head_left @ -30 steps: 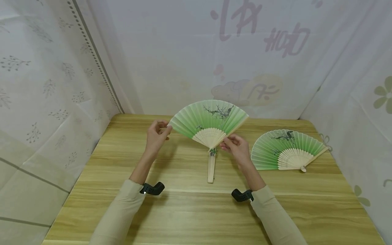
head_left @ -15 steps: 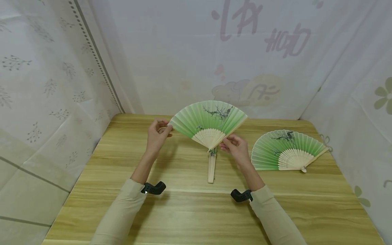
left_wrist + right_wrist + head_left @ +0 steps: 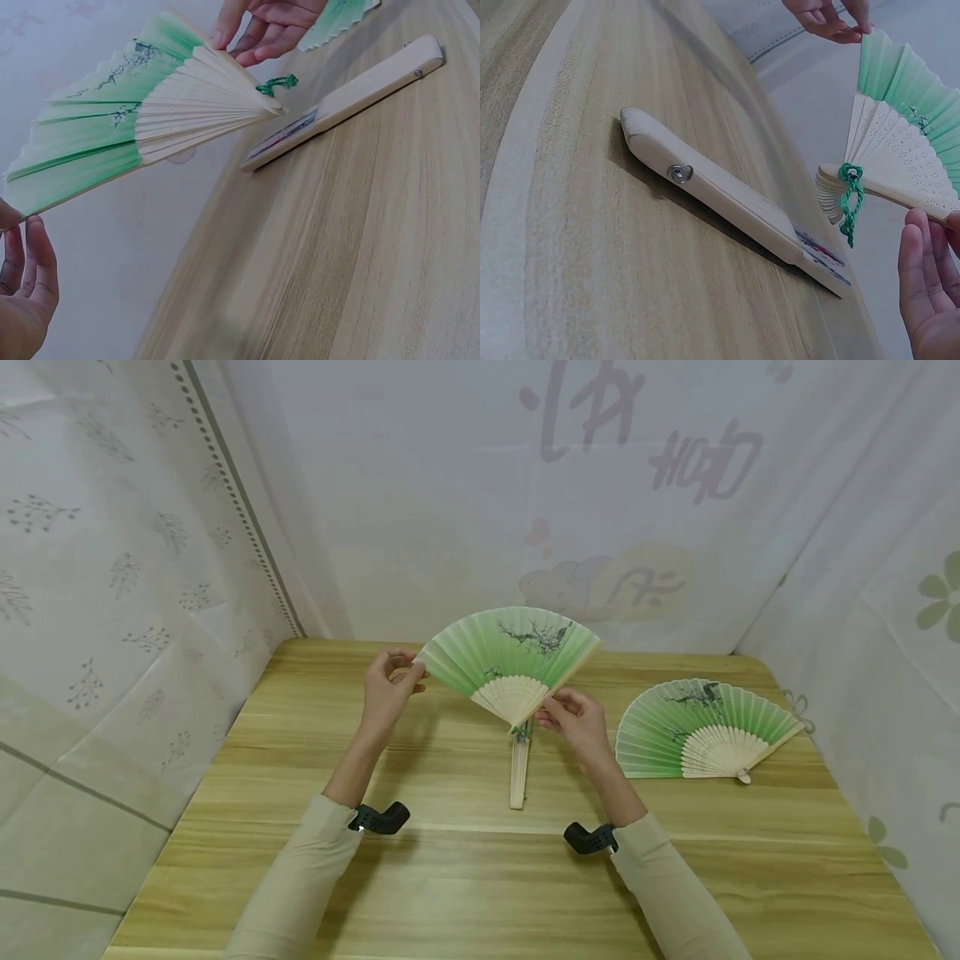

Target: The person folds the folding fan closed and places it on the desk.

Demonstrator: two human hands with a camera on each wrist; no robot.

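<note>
Between the two hands a spread green folding fan (image 3: pixel 517 647) with a dark branch print is held up above the table. My left hand (image 3: pixel 390 689) pinches the outer corner of its left edge between thumb and fingers. At the other side my right hand (image 3: pixel 582 724) pinches the right guard stick, low down near the pivot. A green cord loop (image 3: pixel 850 196) hangs at the pivot in the right wrist view. Below lies a folded fan (image 3: pixel 518 775) with pale wooden sticks, its far end overlapped by the held fan in the head view.
Another spread green fan (image 3: pixel 701 718) lies on the right part of the wooden table (image 3: pixel 465 893), beside the right hand. Printed white cloth (image 3: pixel 420 485) hangs behind and at both sides. A black wrist camera (image 3: pixel 381 818) sits at each cuff.
The held fan has narrowed slightly, its right edge coming in to the left. The left hand has shifted a little right and the right hand slightly left. The other fans stay put.
</note>
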